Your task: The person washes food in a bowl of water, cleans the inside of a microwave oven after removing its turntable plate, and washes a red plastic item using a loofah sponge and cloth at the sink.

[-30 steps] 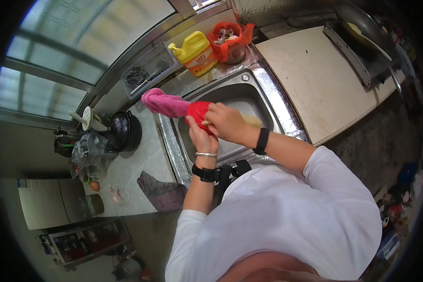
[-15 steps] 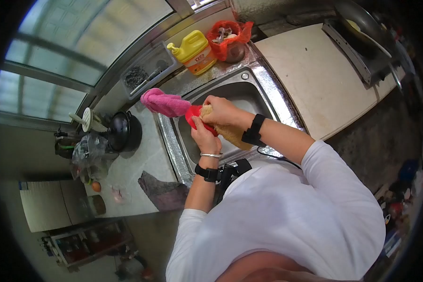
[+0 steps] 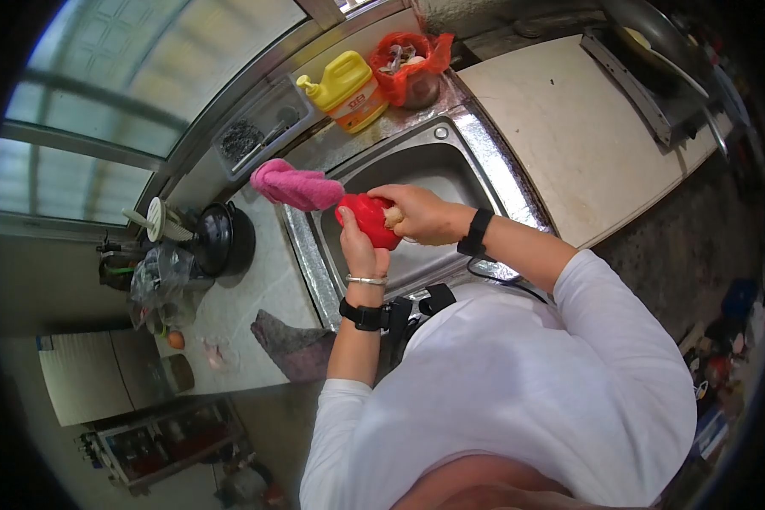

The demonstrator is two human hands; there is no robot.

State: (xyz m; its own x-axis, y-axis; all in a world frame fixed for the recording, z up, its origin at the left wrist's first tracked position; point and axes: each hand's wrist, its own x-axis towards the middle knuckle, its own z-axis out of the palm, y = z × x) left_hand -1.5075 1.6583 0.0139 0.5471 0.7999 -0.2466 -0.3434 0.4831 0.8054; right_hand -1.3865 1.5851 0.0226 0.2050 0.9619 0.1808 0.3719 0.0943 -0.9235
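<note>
Over the sink (image 3: pixel 425 187), my left hand (image 3: pixel 361 248) is closed round a smooth, rounded red object that looks like a small bowl (image 3: pixel 367 217), its thumb lying on the near-left side. From the right, my right hand (image 3: pixel 427 214) presses a bunched tan cloth (image 3: pixel 393 218) against the red bowl; most of the cloth is hidden by the fingers. Just left of the bowl, a pink towel (image 3: pixel 296 184) lies on the sink's left rim.
Behind the sink stand a yellow pump jug (image 3: pixel 348 93), a red plastic bag (image 3: pixel 412 72) and a clear tray (image 3: pixel 251 136). A black pot (image 3: pixel 225 238) and a grey cloth (image 3: pixel 293 344) lie left. A white board (image 3: pixel 561 127) is at right.
The red bowl has turned, showing more of its rounded side. The tan cloth, which hung below my right hand, is now mostly gathered in it. My right hand has shifted slightly right and down.
</note>
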